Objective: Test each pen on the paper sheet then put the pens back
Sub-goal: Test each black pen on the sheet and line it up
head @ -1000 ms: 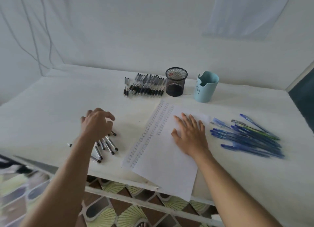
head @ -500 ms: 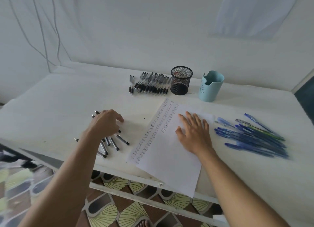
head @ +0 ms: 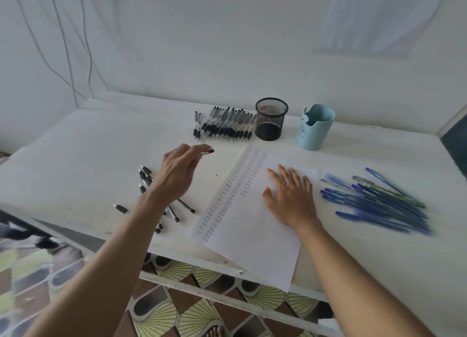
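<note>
A white table (head: 75,147) is set into the corner of a room with white walls, and thin cables (head: 65,46) are seen hanging down the left wall. A pale translucent sheet (head: 379,15) is fixed high on the back wall at the right. Below the table's near edge, a floor of patterned tiles (head: 177,316) is seen.

The paper sheet (head: 252,235) is laid at an angle on the table, its near corner overhanging the edge, and columns of small marks are written along its left side. It is pressed down by the right hand (head: 290,197), which lies flat with fingers spread. A black pen (head: 208,151) is pinched between the fingertips of the left hand (head: 177,175), which is raised above the table to the left of the sheet.

A loose cluster of black pens (head: 145,177) is scattered under the left wrist. A row of black pens (head: 225,127) is laid at the back, just beside a black mesh pen cup (head: 270,120), and a light blue holder (head: 316,127) is stood near it. A pile of blue pens (head: 379,202) is spread to the right of the sheet.
</note>
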{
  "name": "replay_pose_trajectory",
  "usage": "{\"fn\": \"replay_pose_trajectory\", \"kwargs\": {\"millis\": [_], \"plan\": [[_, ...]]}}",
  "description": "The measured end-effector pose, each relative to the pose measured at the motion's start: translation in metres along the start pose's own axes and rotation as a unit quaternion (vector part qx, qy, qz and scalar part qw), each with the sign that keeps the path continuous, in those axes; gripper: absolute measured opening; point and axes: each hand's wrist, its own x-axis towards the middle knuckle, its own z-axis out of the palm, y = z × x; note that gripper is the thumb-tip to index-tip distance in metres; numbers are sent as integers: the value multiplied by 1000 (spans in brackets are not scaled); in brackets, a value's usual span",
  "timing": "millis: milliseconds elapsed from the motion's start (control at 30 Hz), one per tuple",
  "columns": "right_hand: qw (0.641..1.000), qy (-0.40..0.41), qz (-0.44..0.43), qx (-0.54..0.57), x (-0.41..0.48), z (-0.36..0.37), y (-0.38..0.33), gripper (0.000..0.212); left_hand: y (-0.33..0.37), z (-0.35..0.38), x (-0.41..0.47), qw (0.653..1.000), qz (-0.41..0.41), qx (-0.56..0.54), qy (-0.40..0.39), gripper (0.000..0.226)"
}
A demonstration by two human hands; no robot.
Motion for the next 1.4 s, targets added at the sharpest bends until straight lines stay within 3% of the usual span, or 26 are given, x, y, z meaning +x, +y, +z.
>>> {"fn": "replay_pose_trajectory", "kwargs": {"millis": [167,267,333,433,567,667,733,800,833,933,1100,1233,1400], "plan": [[1000,7,-3,3,-1,1,0,72,34,12,2,992,-49,-66,-94,72],[1000,10,-4,5,-1,1,0,72,44,19,7,987,-90,-76,-107,91],[1000,9,-5,5,-1,1,0,72,51,21,10,986,-101,-79,-109,84],[1000,17,-5,5,-1,2,0,75,63,21,15,984,-111,-115,-83,57],[1000,30,-3,9,-1,4,0,83,73,18,24,960,-113,-247,-67,59],[999,31,-2,12,0,4,0,83,80,28,30,948,-140,-283,-33,13],[1000,29,-1,10,0,4,0,84,86,38,32,910,-206,-359,-3,21],[1000,25,-1,9,0,3,0,82,86,45,31,851,-231,-472,-10,28],[1000,21,-2,9,0,3,0,80,85,47,31,840,-237,-487,-22,36],[1000,6,-5,7,0,2,1,75,83,55,30,846,-268,-457,-57,60],[1000,-4,-6,-2,2,2,2,60,78,70,24,874,-280,-389,-75,22],[1000,5,-8,1,2,2,2,60,78,70,16,891,-302,-330,-78,18],[1000,1,-8,7,1,1,2,62,74,70,12,905,-324,-273,-24,31]]}}
